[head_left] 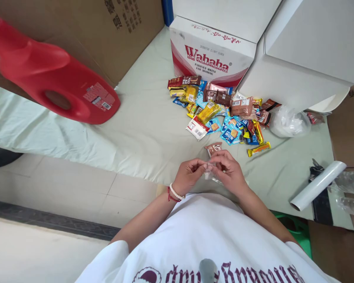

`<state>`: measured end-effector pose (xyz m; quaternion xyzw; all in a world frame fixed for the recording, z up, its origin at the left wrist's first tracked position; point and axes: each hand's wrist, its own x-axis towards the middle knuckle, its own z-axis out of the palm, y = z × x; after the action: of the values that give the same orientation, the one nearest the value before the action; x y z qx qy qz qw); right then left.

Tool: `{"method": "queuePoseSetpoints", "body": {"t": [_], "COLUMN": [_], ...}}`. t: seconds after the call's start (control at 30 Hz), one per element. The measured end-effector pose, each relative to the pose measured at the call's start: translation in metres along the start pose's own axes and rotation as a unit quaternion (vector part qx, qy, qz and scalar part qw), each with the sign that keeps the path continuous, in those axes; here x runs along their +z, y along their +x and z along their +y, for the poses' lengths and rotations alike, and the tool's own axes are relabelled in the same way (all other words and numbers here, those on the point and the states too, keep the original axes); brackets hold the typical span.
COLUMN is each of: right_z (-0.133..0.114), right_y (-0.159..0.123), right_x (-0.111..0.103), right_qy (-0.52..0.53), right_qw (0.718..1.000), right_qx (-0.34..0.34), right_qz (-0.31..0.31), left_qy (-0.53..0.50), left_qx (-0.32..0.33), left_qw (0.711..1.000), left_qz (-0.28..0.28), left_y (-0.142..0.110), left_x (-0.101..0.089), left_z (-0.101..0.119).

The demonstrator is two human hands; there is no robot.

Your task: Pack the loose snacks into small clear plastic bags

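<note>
Both hands meet near the front edge of the cloth-covered table. My left hand [191,173], with beads at the wrist, pinches one side of a thin clear plastic bag [210,175]. On the other side, the fingers of my right hand [228,169] are closed on the same bag, thumb close to the left thumb. Just beyond my fingers lies a brown snack packet [214,148], partly hidden by the right hand. Farther back is a heap of wrapped snacks [221,112] in blue, yellow, brown and red wrappers.
A white Wahaha carton [212,51] stands behind the snacks. A bundle of clear plastic bags [290,122] lies right of them. A white roll [318,186] rests at the right edge near clear bottles [351,182]. At left is a large red jug [56,78] beside a brown cardboard box [85,35].
</note>
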<state>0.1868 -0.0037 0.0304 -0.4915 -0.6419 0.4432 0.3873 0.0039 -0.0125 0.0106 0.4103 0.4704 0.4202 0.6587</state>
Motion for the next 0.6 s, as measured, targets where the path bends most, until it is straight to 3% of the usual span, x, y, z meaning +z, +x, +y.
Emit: {"method": "queuePoseSetpoints", "body": {"t": [0.13, 0.3, 0.37, 0.43, 0.53, 0.6], "right_z": [0.000, -0.004, -0.008, -0.012, -0.017, -0.022], "right_y": [-0.001, -0.005, -0.008, -0.012, -0.020, -0.025], "right_x": [-0.002, -0.020, -0.028, -0.033, -0.035, -0.036], "right_qy": [-0.094, -0.047, -0.045, -0.074, -0.133, -0.147], "right_qw": [0.991, 0.993, 0.993, 0.986, 0.954, 0.943], "right_qx": [-0.072, -0.074, -0.101, -0.148, -0.209, -0.216], "right_qz": [0.066, 0.078, 0.041, -0.036, -0.171, -0.207], "left_qy": [-0.014, -0.060, -0.071, -0.100, -0.189, -0.235], "left_qx": [-0.022, -0.014, -0.003, -0.007, -0.029, -0.031], "left_qw": [0.999, 0.992, 0.989, 0.987, 0.977, 0.969], "left_qz": [0.045, 0.111, 0.127, 0.125, 0.095, 0.067], "left_y": [0.002, 0.004, 0.006, 0.008, 0.012, 0.013], "left_x": [-0.004, -0.009, -0.008, -0.007, -0.005, -0.005], "left_z": [0.000, 0.000, 0.003, 0.008, 0.021, 0.033]}}
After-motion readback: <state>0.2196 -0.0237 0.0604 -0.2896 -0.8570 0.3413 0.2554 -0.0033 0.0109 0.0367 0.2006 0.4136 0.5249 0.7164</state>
